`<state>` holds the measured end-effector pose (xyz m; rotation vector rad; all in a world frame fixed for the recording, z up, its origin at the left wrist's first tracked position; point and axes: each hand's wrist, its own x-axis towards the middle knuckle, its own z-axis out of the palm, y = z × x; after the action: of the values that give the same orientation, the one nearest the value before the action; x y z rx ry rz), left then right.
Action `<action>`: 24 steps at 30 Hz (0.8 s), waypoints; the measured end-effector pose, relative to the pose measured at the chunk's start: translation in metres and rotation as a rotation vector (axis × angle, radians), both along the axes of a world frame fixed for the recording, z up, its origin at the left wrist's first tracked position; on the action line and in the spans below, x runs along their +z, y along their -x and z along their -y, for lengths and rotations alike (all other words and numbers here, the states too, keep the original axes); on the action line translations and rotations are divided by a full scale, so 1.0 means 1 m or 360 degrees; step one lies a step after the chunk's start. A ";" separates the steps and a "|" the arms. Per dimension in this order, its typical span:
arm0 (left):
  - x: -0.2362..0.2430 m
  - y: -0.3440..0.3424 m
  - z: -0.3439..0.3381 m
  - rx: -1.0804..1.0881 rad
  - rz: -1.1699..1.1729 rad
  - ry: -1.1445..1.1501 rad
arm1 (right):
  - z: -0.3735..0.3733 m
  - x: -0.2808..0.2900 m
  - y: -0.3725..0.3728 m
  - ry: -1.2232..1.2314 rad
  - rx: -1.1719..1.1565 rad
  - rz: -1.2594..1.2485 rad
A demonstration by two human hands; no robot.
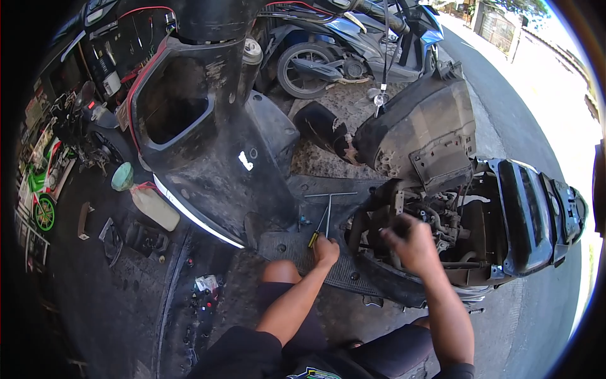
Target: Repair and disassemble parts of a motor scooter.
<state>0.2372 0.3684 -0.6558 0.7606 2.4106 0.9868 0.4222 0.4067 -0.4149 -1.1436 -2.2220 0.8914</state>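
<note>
On the scooter's ribbed footboard (293, 249), my left hand (326, 251) is closed around the lower end of a T-handle wrench (329, 211). A screwdriver with a yellow handle (314, 239) lies right beside those fingers. My right hand (413, 246) is raised over the scooter's exposed engine (445, 218), its fingers curled and pinched together. Whatever is in that pinch is too small to make out. A small bluish metal part (305, 220) lies on the footboard left of the wrench.
The scooter's black front body (214, 177) rises on the left. A removed underseat box (423, 126) stands tilted beyond the engine, with keys (380, 100) hanging nearby. Another scooter (341, 57) is parked behind. A jug (154, 207) with a green funnel (123, 177) and scattered small parts are on the ground.
</note>
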 end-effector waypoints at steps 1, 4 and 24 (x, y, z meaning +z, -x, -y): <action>0.003 -0.003 -0.001 -0.0026 0.0007 -0.0042 | 0.009 -0.025 0.006 0.0034 0.0046 0.0034; 0.005 0.007 0.004 -0.0138 -0.0018 -0.0183 | 0.019 -0.108 0.036 -0.0038 0.0013 0.0573; -0.011 0.098 0.008 0.0196 -0.0443 -0.0060 | 0.035 -0.023 -0.069 -0.0451 -0.0618 0.0024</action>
<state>0.1392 0.3604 -0.6670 0.8182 2.7122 1.0348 0.4908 0.3722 -0.4376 -1.3755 -1.9587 0.3963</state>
